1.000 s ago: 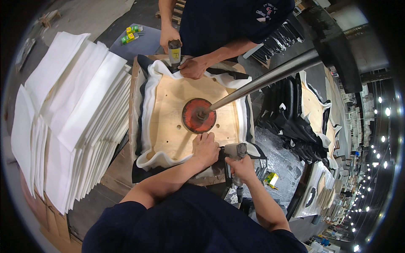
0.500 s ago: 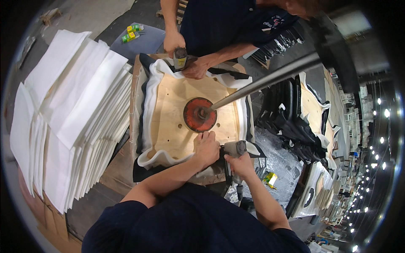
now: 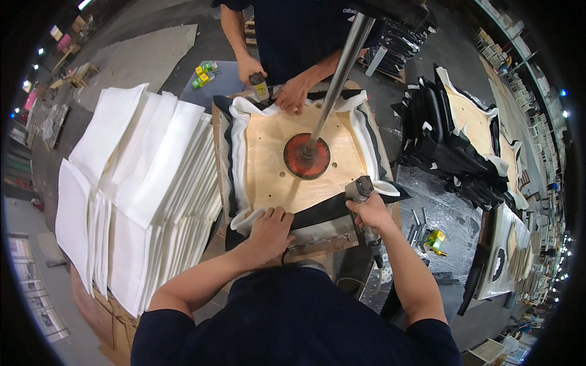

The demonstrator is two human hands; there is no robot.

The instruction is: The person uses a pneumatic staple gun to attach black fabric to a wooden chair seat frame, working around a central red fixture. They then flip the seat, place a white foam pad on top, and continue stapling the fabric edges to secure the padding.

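Wooden panel (image 3: 268, 140) lies mid-view between two people, under a red disc (image 3: 297, 161) on a steel rod (image 3: 343, 73); left hand (image 3: 271, 232) has slid left along the near edge, from by the disc toward the near-left corner, right hand (image 3: 373, 212) and its grey handheld tool (image 3: 360, 188) remain toward the near-right, so a long strip of black cover (image 3: 323, 210) now shows lapped over the near edge, which looks partly covered, with white padding (image 3: 239, 146) exposed along the left and right sides. Left fingers bent, close together, resting on the cover; can't tell if they pinch it. Right fingers clamped round the tool handle. Across the panel, co-worker's one hand (image 3: 293, 96) is at the far edge, the other holds a second tool (image 3: 259, 86). Panel: flat, pale, grained wood, roughly square, a few round holes. Padding: thick, soft, wavy rolls. Cover: thin, dark, smooth, leather-like, pointed flap at near-right corner. Disc: round, scuffed; rod: shiny, slanted. Left of it all, tall stack of white sheets (image 3: 146, 165), matte, floppy, edges uneven
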